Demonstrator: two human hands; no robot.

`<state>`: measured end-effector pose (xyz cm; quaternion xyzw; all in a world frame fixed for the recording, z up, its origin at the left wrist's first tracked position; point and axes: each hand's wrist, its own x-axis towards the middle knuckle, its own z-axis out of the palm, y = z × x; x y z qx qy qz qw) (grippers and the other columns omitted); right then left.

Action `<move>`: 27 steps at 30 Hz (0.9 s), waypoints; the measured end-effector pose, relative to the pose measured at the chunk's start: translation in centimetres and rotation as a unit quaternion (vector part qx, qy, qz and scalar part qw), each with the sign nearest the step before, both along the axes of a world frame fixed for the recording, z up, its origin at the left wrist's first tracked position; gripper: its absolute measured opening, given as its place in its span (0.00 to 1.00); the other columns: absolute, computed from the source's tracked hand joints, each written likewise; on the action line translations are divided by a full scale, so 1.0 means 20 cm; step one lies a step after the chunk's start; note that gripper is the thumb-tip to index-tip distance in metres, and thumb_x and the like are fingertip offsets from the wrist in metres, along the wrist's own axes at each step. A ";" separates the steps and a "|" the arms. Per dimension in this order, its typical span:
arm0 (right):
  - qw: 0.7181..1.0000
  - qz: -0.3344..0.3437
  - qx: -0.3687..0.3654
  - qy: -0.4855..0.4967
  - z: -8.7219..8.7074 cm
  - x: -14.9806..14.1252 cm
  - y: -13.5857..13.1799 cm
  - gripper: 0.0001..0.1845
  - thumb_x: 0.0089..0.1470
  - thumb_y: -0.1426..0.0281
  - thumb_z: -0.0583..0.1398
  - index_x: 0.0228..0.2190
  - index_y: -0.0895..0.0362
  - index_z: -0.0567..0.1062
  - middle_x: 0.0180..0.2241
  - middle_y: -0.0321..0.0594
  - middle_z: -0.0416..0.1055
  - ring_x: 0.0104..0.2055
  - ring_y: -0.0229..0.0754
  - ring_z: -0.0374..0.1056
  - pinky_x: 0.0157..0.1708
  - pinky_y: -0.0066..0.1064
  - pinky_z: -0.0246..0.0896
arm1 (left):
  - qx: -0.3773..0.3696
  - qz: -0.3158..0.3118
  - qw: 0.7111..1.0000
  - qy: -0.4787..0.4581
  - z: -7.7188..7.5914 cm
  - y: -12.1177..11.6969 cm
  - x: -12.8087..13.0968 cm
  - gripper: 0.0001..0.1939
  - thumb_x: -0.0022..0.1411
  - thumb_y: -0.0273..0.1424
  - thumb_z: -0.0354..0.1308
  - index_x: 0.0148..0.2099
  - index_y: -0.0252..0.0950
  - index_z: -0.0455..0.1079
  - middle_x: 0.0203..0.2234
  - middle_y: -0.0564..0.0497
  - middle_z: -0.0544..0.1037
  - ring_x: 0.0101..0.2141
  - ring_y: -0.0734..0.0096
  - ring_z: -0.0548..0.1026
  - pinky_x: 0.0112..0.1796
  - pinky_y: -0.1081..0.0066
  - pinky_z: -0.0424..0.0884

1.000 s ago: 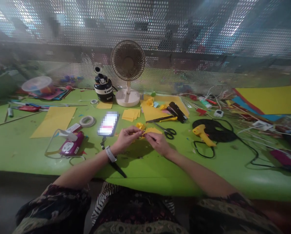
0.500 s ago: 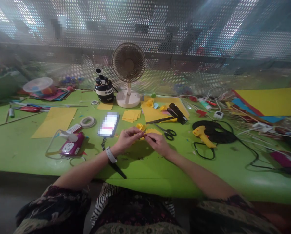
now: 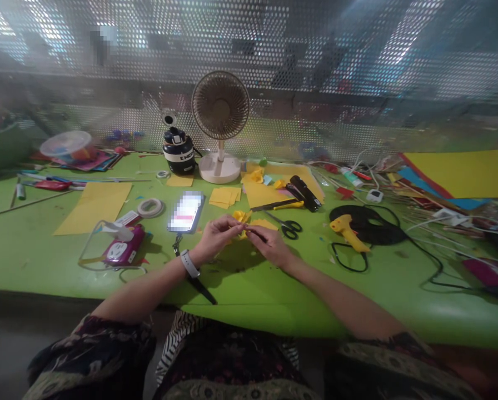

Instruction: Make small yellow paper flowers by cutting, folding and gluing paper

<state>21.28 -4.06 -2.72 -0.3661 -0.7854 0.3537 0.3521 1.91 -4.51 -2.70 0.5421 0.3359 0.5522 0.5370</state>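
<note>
Both hands meet over the green table [image 3: 65, 261] just in front of me. My left hand [image 3: 215, 236], with a white watch on the wrist, pinches a small yellow paper piece [image 3: 241, 222]. My right hand [image 3: 269, 244] is closed on the same yellow paper from the right, fingers pressed together; a thin dark stick seems to run under its fingers. More folded yellow paper [image 3: 239, 215] lies just beyond the fingertips. A phone [image 3: 185, 211] lies to the left of my left hand, and black scissors [image 3: 288, 225] lie to the right.
A small fan [image 3: 220, 125] and a black jug [image 3: 178, 153] stand at the back. A yellow glue gun [image 3: 347, 229] with black cable lies right. Yellow sheets [image 3: 94, 205], tape roll [image 3: 149, 207], a pink power strip [image 3: 121, 250], a stapler [image 3: 305, 191] and coloured paper stacks [image 3: 466, 169] surround the work spot.
Both hands stay pinched on the yellow paper in almost the same spot; only small finger movements show. The view shifted slightly.
</note>
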 end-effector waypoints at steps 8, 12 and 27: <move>0.998 -0.016 0.053 -0.002 -0.06 0.01 0.01 0.19 0.63 0.57 0.57 0.49 0.56 0.74 0.44 0.48 0.76 0.44 0.47 0.73 0.44 0.43 0.71 | -0.007 0.077 0.997 0.007 0.00 0.01 0.00 0.16 0.52 0.40 0.70 0.28 0.34 0.70 0.22 0.55 0.73 0.24 0.79 0.69 0.28 0.74 0.66; 0.997 -0.017 0.071 -0.002 -0.06 0.01 0.02 0.19 0.65 0.58 0.54 0.48 0.55 0.76 0.40 0.46 0.77 0.42 0.47 0.74 0.43 0.42 0.71 | -0.004 0.084 0.996 0.004 0.00 0.02 0.00 0.15 0.49 0.39 0.72 0.28 0.34 0.72 0.24 0.54 0.75 0.27 0.77 0.72 0.31 0.73 0.69; 0.999 0.014 -0.025 0.023 -0.06 0.01 0.03 0.21 0.65 0.54 0.54 0.48 0.53 0.77 0.30 0.39 0.74 0.21 0.37 0.67 0.21 0.31 0.68 | -0.038 0.035 0.998 -0.028 -0.01 0.04 -0.02 0.11 0.50 0.37 0.72 0.32 0.36 0.79 0.27 0.51 0.80 0.28 0.75 0.75 0.33 0.71 0.73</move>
